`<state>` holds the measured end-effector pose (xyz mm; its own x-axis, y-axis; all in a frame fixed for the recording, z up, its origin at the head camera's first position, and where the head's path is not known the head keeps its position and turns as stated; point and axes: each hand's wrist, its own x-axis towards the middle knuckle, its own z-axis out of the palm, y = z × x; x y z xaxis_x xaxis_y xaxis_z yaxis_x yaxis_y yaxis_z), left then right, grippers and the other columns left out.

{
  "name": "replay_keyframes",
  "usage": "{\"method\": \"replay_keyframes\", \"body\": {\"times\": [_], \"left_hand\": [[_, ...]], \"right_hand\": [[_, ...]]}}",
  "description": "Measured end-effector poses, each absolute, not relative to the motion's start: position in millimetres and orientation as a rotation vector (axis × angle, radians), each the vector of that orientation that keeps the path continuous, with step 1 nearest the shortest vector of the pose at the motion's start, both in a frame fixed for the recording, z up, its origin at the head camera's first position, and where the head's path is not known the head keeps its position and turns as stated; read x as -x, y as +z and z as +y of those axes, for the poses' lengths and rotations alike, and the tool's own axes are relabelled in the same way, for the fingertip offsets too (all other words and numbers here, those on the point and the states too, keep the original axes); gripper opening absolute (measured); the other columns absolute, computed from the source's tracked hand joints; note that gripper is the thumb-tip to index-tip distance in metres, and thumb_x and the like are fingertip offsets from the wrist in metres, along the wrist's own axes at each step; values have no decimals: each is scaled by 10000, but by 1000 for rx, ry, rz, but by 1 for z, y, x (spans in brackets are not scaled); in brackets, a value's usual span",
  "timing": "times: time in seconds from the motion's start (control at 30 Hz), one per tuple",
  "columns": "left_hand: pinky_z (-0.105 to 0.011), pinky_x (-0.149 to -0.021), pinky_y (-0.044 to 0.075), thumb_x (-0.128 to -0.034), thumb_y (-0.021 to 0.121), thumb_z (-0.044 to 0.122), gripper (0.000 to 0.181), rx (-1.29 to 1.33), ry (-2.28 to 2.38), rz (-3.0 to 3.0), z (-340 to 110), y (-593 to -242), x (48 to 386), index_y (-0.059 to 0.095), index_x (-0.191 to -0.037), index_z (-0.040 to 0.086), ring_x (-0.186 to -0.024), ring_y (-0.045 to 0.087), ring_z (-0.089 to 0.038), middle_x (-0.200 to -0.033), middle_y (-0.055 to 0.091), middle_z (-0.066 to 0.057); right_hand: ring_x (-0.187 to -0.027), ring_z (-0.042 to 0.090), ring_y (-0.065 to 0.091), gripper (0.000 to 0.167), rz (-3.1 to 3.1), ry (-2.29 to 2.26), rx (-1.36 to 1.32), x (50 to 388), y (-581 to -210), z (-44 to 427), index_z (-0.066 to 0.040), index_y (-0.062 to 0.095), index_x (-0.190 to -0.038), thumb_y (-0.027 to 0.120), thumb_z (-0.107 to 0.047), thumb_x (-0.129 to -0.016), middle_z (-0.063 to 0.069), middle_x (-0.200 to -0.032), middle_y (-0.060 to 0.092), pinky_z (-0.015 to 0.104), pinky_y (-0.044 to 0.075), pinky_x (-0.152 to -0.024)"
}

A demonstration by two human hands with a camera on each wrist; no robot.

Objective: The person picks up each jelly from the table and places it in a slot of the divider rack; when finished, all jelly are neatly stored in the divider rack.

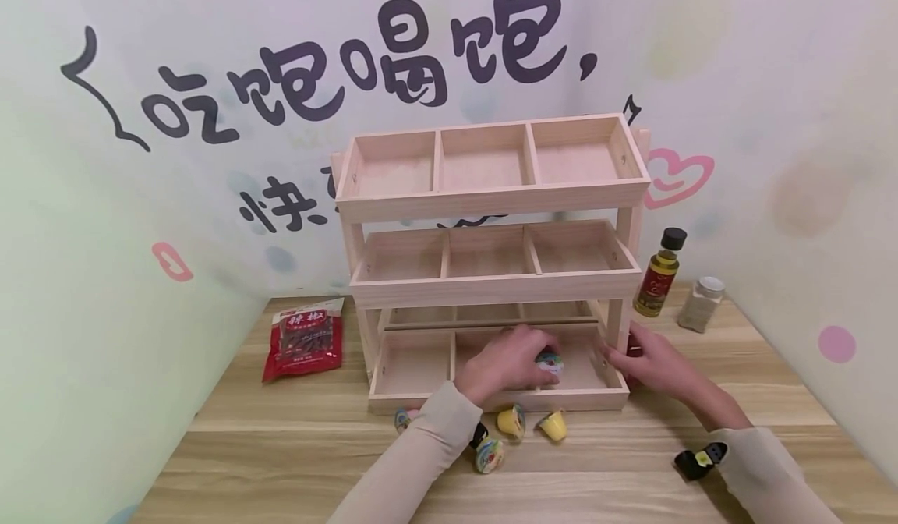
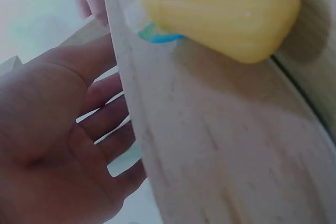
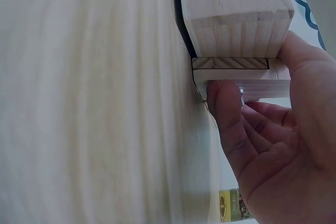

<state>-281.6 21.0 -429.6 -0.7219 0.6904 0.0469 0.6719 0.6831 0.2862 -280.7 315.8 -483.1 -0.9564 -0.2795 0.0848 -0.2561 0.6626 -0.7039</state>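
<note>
A three-tier wooden rack [image 1: 491,293] with divided trays stands on the table. My left hand [image 1: 508,360] reaches into its bottom tray, holding a small jelly cup [image 1: 550,365] by its fingers near the right-hand divider. The left wrist view has that hand's fingertips hidden behind the tray's front board [image 2: 210,140]. My right hand [image 1: 662,360] grips the rack's right side low down, its thumb and bent index finger on the wooden frame [image 3: 236,30]. Yellow jelly cups [image 1: 553,426], [image 1: 511,422] lie before the rack; another [image 1: 489,455] shows its patterned lid beside my left sleeve.
A red bag of dried chillies [image 1: 305,340] lies left of the rack. To its right stand an oil bottle [image 1: 658,274] and a spice jar [image 1: 701,304]. The upper tray [image 1: 484,157] and middle tray [image 1: 491,253] overhang the bottom one. A lettered wall rises behind.
</note>
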Motion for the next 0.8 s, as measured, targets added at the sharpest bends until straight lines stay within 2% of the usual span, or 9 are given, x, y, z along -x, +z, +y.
{"method": "replay_keyframes", "body": {"times": [0.17,0.43,0.67,0.8], "left_hand": [[-168,-754,485,-957,853,326,324,-1140,501,2780,21,-431,282,768,-1225,166,-867,588,-28,-1068,745,43],[-191,-753,489,-953,853,335,368,-1111,434,2803,22,-427,276,761,-1267,166,-892,580,-45,-1098,740,43],[-186,-650,445,-976,822,325,287,-1115,395,2825,22,-423,273,784,-1205,157,-803,565,-52,-978,719,52],[-184,-634,432,-977,818,328,255,-1142,368,2830,23,-421,272,794,-1165,158,-779,558,-52,-938,710,66]], "right_hand": [[-1116,336,718,757,2839,-1191,466,281,-484,316,11,358,-1631,694,-369,-1069,310,-1355,670,420,650,-831],[-1114,331,705,774,2807,-1216,455,280,-484,315,-18,325,-1654,695,-365,-1070,307,-1378,652,413,650,-829],[-1120,326,711,775,2818,-1213,475,280,-483,315,-15,322,-1656,693,-364,-1072,305,-1374,659,421,648,-832],[-1129,340,711,783,2826,-1210,475,280,-484,316,-16,317,-1661,692,-371,-1072,310,-1380,656,432,649,-840]]}}
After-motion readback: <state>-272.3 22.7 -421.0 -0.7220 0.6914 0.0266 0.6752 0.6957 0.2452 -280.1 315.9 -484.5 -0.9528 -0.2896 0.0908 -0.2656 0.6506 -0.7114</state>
